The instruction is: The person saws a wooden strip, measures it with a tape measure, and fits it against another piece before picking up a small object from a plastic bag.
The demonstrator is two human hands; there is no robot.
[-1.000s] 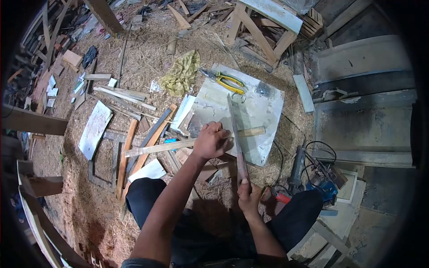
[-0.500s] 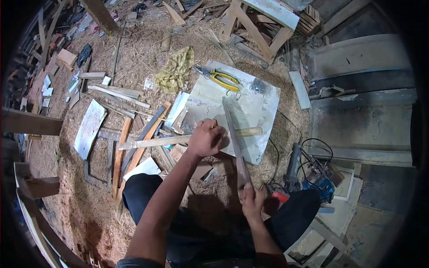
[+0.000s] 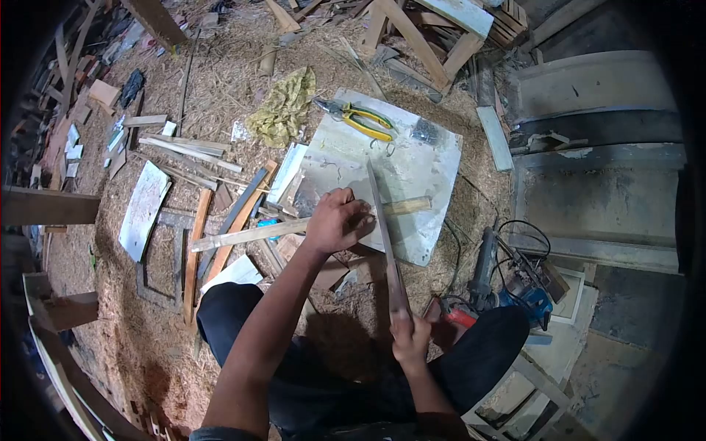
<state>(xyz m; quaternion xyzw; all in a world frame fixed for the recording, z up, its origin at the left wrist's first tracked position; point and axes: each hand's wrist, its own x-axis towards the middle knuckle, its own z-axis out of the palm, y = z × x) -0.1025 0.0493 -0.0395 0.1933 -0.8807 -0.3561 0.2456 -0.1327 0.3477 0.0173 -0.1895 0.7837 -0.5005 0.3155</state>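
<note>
My left hand [image 3: 338, 222] is closed around a narrow wooden strip [image 3: 407, 206], pressing it down over a pale, stained board [image 3: 346, 167]. The strip's left end sticks out well past the board. In my right hand [image 3: 411, 339] is the near end of a handsaw [image 3: 385, 235], whose long tapering blade points away from me. That blade crosses the strip just right of my left hand; its teeth are too small to make out. Yellow-handled pliers [image 3: 365, 122] lie on the far part of the board.
A crumpled yellowish cloth [image 3: 283, 108] lies beyond the board. Wood offcuts [image 3: 198, 242] and sawdust cover the ground to the left. At right are a corded power tool [image 3: 484, 266], a blue tool [image 3: 533, 303] and large panels [image 3: 596, 198]. A wooden trestle [image 3: 412, 40] stands at the back.
The saw and my right hand have shifted slightly toward me and left. My left hand stays on the strip. The whole view has tilted a little.
</note>
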